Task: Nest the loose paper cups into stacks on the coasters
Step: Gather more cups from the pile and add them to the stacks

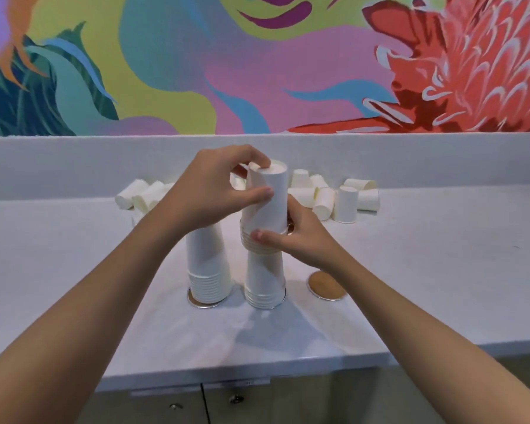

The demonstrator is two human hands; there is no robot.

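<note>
White paper cup (271, 197) sits upside down, tall and straight, on top of the middle stack (265, 280). Our left hand (208, 194) pinches the cup near its top. Our right hand (303, 240) grips the stack's upper rims just below. We think the cup must push straight down. Loose cups (346, 200) lie behind, and the coaster (326, 286) on the right has no cups.

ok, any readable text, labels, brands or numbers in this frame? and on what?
No readable text anywhere in view.
paper cups: plain white, no print.
bare coaster: unmarked.
mural: painted shapes only, no lettering.
cabinet fitting: too small to tell if marked.
</note>
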